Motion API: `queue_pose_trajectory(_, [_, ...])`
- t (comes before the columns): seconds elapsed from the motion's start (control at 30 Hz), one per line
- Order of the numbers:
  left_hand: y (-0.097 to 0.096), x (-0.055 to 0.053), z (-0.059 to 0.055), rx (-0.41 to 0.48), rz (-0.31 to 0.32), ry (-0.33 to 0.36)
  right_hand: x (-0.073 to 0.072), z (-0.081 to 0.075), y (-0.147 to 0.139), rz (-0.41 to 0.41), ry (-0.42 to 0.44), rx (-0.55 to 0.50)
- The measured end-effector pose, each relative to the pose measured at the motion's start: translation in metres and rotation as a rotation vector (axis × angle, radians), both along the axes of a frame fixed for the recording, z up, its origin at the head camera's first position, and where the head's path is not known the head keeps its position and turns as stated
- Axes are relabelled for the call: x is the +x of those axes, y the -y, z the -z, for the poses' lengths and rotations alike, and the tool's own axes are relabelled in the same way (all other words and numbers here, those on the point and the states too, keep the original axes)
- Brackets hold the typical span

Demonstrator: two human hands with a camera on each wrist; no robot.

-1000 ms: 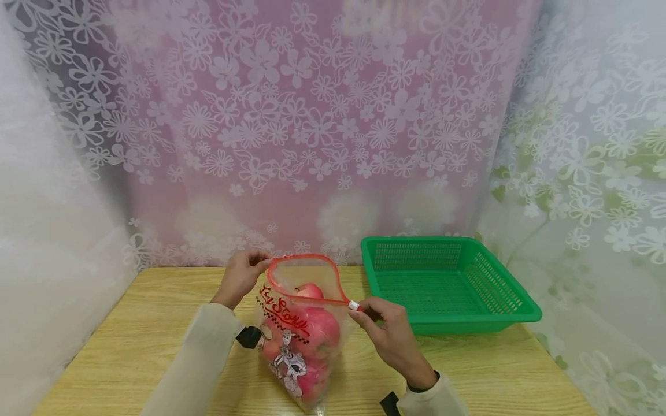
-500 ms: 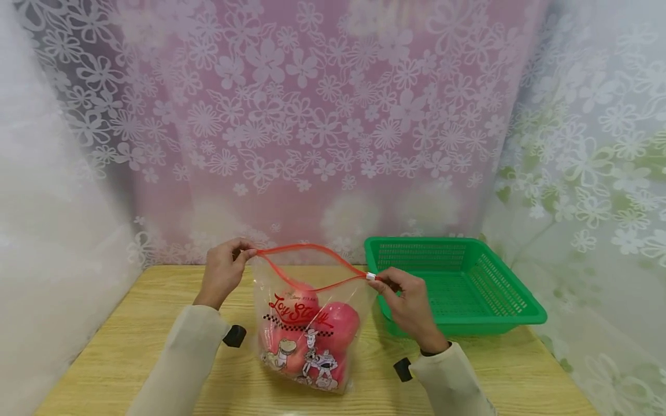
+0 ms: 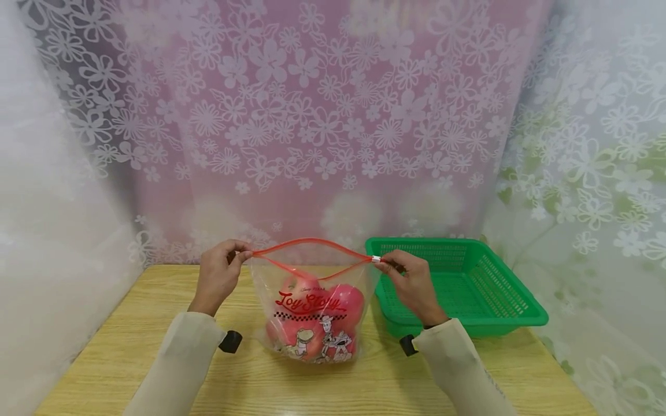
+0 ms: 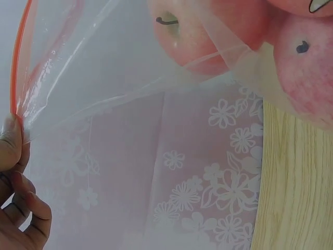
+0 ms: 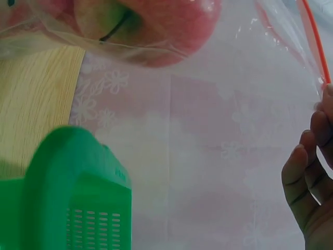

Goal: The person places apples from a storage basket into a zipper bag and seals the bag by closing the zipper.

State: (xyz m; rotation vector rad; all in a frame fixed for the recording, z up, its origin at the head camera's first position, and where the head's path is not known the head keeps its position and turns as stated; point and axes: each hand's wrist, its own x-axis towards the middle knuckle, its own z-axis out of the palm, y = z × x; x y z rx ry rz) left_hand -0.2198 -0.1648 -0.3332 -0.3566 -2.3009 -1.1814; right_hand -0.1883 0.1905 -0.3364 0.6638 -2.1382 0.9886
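A clear zip bag [image 3: 312, 323] with a red rim, a red printed title and cartoon figures stands upright in the middle of the head view. Several red apples [image 3: 347, 300] fill its lower part; two stems show in the left wrist view on the apples [image 4: 208, 36]. My left hand [image 3: 218, 274] pinches the rim's left corner between thumb and finger. At the opposite corner, beside the white slider [image 3: 376, 259], my right hand [image 3: 411, 283] pinches the rim. Between the hands the mouth of the bag gapes.
A green plastic basket [image 3: 520, 320] with slotted walls stands at the right, partly behind my right hand. The wooden table [image 3: 130, 346] carries everything. A floral pink curtain [image 3: 312, 144] hangs behind, with pale curtains at both sides.
My hands have moved apart, drawing the rim wider and flatter. The bag has turned its printed front toward me and risen slightly in the head view; the right hand has gone up and right.
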Motion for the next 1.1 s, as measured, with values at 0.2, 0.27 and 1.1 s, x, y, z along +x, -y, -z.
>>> queue_pose_trajectory(0.2, [0.003, 0.004, 0.003, -0.004, -0.005, -0.059, -0.016, -0.001, -0.006, -0.023, 0.010, -0.001])
queue_pose_trajectory(0.27, [0.004, 0.006, 0.004, -0.003, -0.014, -0.070, -0.021, 0.000, -0.007, -0.023, 0.021, -0.003])
queue_pose_trajectory(1.1, [0.015, 0.011, 0.014, -0.024, -0.077, -0.369, -0.035, -0.029, 0.009, -0.116, -0.057, 0.000])
